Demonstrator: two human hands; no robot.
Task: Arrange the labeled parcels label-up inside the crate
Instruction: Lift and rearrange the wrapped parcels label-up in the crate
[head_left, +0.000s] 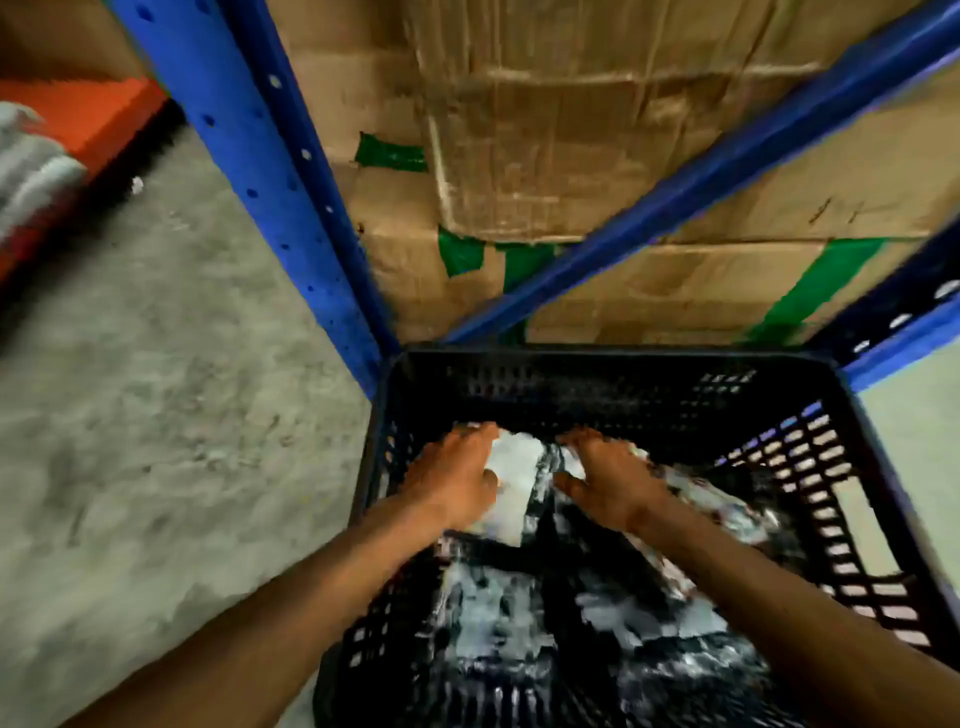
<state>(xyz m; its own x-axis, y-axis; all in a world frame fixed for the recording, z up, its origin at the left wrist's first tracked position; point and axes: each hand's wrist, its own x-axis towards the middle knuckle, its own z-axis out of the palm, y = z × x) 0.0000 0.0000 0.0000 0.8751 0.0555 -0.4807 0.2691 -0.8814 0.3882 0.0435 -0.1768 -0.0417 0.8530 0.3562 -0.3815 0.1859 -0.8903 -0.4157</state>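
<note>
From the head view we are reaching both hands deep into the black crate — the left hand is lying flat, fingers spread, on a white-labelled parcel by the far wall, while the right hand is pressing open-palmed on a neighbouring dark one. Blur is hiding any labels; we are risking leaving one face-down. The far wall is crowding our fingertips — open room lies nearer us.

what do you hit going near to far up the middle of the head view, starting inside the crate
parcels with white labels → left hand and right hand side by side on a white-labelled parcel → crate's far wall → blue rack brace → cardboard boxes
</note>
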